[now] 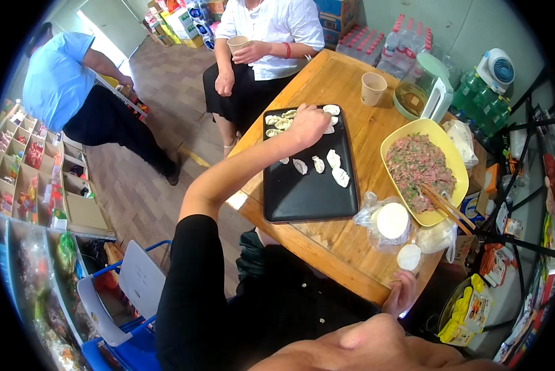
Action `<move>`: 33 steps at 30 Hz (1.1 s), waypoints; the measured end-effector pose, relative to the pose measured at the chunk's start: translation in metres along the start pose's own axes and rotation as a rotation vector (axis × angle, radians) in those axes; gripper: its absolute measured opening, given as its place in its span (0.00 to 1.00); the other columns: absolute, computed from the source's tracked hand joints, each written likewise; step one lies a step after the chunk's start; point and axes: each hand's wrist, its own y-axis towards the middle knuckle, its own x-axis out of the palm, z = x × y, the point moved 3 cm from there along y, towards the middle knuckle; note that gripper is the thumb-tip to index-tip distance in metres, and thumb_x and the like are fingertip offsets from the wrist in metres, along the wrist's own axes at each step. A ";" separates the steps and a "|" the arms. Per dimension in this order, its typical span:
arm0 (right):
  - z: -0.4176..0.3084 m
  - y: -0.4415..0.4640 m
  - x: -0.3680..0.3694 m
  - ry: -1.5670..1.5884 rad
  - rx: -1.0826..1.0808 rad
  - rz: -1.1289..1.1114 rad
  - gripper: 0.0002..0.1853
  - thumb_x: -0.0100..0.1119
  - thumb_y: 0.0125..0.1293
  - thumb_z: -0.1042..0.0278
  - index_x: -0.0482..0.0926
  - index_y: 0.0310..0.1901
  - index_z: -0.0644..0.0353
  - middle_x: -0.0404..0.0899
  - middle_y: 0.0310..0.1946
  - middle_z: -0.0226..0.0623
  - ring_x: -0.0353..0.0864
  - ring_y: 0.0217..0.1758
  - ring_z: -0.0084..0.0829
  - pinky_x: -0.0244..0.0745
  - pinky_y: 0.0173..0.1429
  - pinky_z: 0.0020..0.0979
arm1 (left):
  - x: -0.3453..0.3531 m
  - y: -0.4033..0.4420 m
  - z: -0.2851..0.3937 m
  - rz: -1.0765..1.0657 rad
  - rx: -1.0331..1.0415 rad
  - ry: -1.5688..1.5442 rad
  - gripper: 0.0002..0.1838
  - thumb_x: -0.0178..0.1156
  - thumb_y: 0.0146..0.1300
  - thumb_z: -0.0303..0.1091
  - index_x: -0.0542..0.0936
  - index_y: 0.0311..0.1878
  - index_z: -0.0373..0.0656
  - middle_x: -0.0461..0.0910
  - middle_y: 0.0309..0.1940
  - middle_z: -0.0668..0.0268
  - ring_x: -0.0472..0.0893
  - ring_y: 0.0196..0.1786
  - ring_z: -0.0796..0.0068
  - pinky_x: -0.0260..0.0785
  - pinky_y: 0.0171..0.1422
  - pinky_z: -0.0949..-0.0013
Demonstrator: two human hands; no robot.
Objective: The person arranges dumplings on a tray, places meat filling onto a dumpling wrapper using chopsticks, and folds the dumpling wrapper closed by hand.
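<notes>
My left hand (311, 125) reaches over the far part of a black tray (305, 201). Its fingers are pressed together among white dumplings (299, 166); what they hold is hidden. My right hand (401, 292) rests at the near table edge with loosely bent fingers, nothing visible in them. Just beyond it lies a single round wrapper (408, 256), beside a stack of wrappers (393, 221) on plastic. To the right of the tray, a yellow bowl (388, 148) holds minced filling (416, 164), with wooden chopsticks (447, 207) leaning in it.
On the wooden table (345, 80) stand a paper cup (373, 88) and a lidded pitcher (413, 93). Across it sits a person (271, 37) holding a cup. Another person (61, 77) bends at the left. A folding chair (138, 278) stands lower left.
</notes>
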 end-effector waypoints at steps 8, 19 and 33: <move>-0.004 0.002 0.001 -0.018 0.011 0.015 0.12 0.44 0.64 0.88 0.79 0.41 0.69 0.77 0.46 0.45 0.78 0.41 0.30 0.78 0.37 0.24 | -0.030 -0.031 0.014 0.234 0.029 -0.133 0.05 0.62 0.59 0.31 0.82 0.38 0.46 0.82 0.35 0.64 0.79 0.45 0.61 0.66 0.51 0.57; 0.001 -0.002 -0.002 -0.061 -0.031 0.016 0.13 0.44 0.63 0.88 0.78 0.42 0.69 0.78 0.46 0.45 0.80 0.43 0.32 0.79 0.36 0.25 | -0.064 -0.136 -0.037 0.053 -0.033 -0.119 0.11 0.61 0.57 0.26 0.82 0.44 0.47 0.80 0.42 0.66 0.76 0.50 0.62 0.65 0.54 0.60; 0.002 -0.005 0.000 -0.048 -0.008 0.049 0.14 0.43 0.62 0.88 0.79 0.42 0.70 0.79 0.46 0.45 0.81 0.43 0.33 0.81 0.37 0.27 | -0.044 -0.129 -0.040 -0.017 0.101 -0.143 0.07 0.65 0.57 0.34 0.82 0.39 0.48 0.79 0.35 0.68 0.78 0.47 0.64 0.64 0.52 0.61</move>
